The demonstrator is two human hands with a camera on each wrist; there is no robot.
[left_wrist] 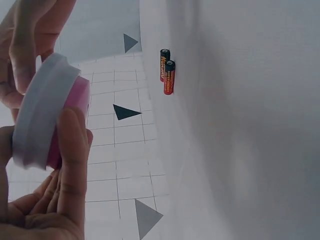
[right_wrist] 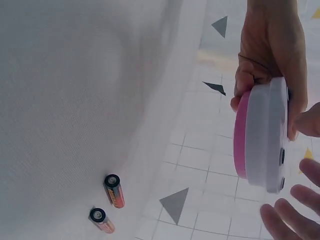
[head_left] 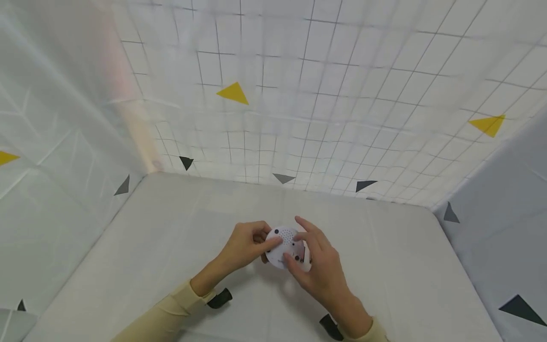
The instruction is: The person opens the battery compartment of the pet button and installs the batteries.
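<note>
A round white device (head_left: 277,256) with small perforated holes and black round feet is held up above the table. Its other face is pink, as the left wrist view shows on the device (left_wrist: 82,91). My left hand (head_left: 244,246) grips it at the left edge, thumb across the perforated white face and fingers behind on the pink side. My right hand (head_left: 321,267) is at its right side, thumb and fingers spread over the white face. In the right wrist view the fingers (right_wrist: 280,215) of that hand extend loosely beside the device. Whether the right fingertips touch it is unclear.
Two red and black cylindrical batteries, a nearer battery (left_wrist: 169,79) and a farther battery (left_wrist: 163,59), stand on the white table (head_left: 205,285). White sheets with grid lines and triangles hang at the back (head_left: 273,109) and sides. Black straps (head_left: 220,298) sit at the wrists.
</note>
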